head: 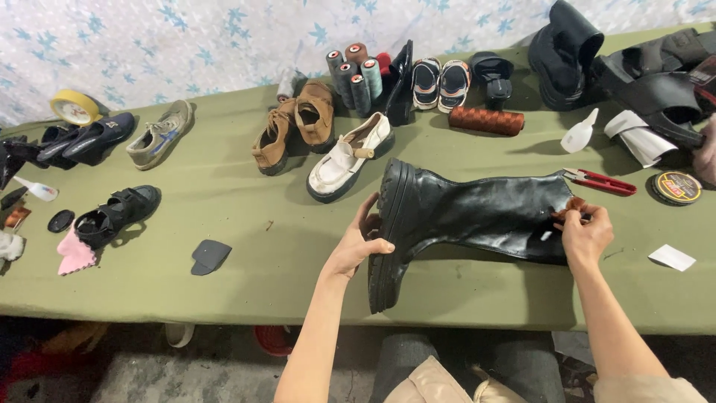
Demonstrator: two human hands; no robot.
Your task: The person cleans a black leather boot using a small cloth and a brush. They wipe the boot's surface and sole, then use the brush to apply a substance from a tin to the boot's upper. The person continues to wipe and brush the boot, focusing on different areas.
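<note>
Lying on its side near the front edge of the olive-green cloth-covered table (224,283), the tall black leather boot with a thick lugged sole (477,216) is steadied by both hands: the left hand (359,246) cups the sole, fingers curled around its edge, while the right hand (585,233) pinches a small brown piece (573,206) against the shaft's open top. The sole overhangs slightly toward the edge, so a loosened left-hand hold could let the boot slide off. Just beyond the right hand lie red-handled snips (600,181); farther back stand a cream shoe (347,158), tan shoes (294,125) and thread spools (354,71)
</note>
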